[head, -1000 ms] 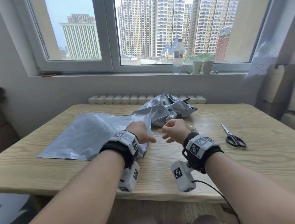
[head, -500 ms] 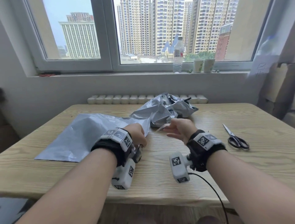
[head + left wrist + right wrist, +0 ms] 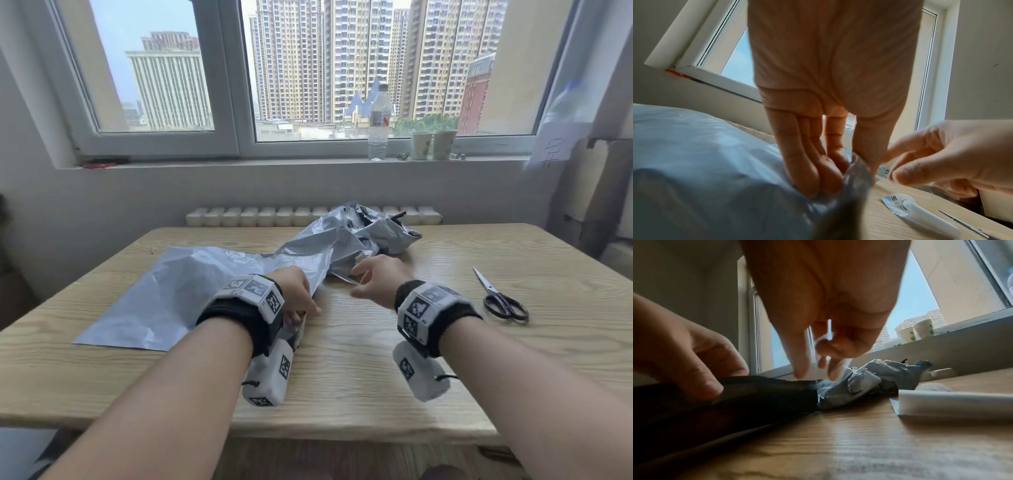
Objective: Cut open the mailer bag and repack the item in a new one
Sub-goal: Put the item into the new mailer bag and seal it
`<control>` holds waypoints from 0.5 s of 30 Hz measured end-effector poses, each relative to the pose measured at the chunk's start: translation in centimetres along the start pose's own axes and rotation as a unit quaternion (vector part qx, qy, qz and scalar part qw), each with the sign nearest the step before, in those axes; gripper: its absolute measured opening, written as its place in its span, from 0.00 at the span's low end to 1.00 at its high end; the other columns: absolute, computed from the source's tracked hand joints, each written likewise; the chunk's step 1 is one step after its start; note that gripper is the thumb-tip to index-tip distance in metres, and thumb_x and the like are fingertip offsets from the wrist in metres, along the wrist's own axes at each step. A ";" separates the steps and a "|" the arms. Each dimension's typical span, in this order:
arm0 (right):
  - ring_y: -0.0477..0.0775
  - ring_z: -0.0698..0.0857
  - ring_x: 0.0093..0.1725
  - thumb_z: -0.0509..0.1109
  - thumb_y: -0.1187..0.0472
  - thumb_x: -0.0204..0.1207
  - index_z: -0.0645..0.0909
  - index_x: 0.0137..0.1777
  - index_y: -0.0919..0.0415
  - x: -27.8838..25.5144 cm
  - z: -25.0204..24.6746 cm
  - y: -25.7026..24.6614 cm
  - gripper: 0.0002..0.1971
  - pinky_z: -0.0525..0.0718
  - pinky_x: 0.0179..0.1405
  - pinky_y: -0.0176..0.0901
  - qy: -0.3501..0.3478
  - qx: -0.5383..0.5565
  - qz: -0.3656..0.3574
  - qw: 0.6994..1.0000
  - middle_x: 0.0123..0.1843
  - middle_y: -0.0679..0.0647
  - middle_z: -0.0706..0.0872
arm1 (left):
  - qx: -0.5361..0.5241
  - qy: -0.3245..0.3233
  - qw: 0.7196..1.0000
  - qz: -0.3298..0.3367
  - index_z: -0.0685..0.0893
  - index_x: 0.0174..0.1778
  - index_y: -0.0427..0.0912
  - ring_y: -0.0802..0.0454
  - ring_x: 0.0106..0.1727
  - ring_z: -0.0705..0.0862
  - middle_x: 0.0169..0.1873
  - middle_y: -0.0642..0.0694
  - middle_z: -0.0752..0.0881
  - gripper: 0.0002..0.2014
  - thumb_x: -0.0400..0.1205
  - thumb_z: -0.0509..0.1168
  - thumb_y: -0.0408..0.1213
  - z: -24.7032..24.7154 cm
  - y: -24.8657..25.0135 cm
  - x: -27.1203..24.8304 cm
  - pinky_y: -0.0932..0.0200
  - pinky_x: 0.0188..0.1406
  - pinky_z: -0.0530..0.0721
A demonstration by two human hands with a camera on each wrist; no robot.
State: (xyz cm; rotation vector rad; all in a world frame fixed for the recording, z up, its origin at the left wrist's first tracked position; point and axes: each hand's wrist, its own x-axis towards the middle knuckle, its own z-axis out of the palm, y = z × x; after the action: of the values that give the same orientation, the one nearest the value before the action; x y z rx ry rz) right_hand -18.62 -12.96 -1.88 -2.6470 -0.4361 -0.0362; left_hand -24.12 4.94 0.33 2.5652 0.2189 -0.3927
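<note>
A flat grey new mailer bag lies on the left half of the wooden table. My left hand pinches its right-hand end; in the left wrist view the fingertips squeeze the bunched plastic. In the right wrist view that end looks dark. My right hand hovers just right of it with loose fingers and holds nothing. A white strip with a barcode lies on the table under it. The crumpled old mailer sits behind the hands.
Black-handled scissors lie shut on the table to the right of my right hand. A water bottle and two paper cups stand on the windowsill. Cardboard leans at the far right.
Both hands were fists pulling at the white strip. My right hand has opened and shifted forward, and the strip now lies on the table. My left hand still pinches the mailer's end.
</note>
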 end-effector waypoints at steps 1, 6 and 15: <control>0.49 0.86 0.54 0.77 0.56 0.71 0.87 0.58 0.52 0.1 0.1 0.3 0.14 0.84 0.54 0.40 0.011 -0.021 0.007 1.000 0.55 0.47 0.88 | -0.001 -0.002 1.000 0.000 0.81 0.38 0.35 0.51 0.22 0.84 0.24 0.41 0.84 0.10 0.75 0.76 0.36 0.1 0.1 0.0 0.52 0.38 0.90; 0.55 0.87 0.49 0.70 0.65 0.72 0.91 0.41 0.55 0.7 -1.1 3.0 0.08 0.81 0.46 0.38 0.081 -0.031 0.092 0.992 0.48 0.53 0.91 | -0.006 -0.011 1.000 0.001 0.80 0.34 0.36 0.48 0.26 0.83 0.23 0.42 0.83 0.11 0.76 0.74 0.35 0.4 0.1 0.2 0.47 0.47 0.89; 0.62 0.86 0.51 0.66 0.61 0.70 0.88 0.50 0.56 -0.9 -6.2 10.3 0.12 0.82 0.49 0.44 0.139 -0.104 0.248 0.953 0.54 0.58 0.89 | -0.012 -0.012 1.000 -0.006 0.79 0.35 0.38 0.48 0.27 0.83 0.24 0.44 0.84 0.11 0.77 0.74 0.38 1.2 0.1 0.5 0.53 0.42 0.88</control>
State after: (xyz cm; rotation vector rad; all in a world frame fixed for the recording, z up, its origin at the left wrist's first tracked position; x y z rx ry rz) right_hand -15.98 -24.68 -0.85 -2.8186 0.3482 -0.3063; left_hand -23.89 4.28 -0.75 2.5351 0.2301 -0.4222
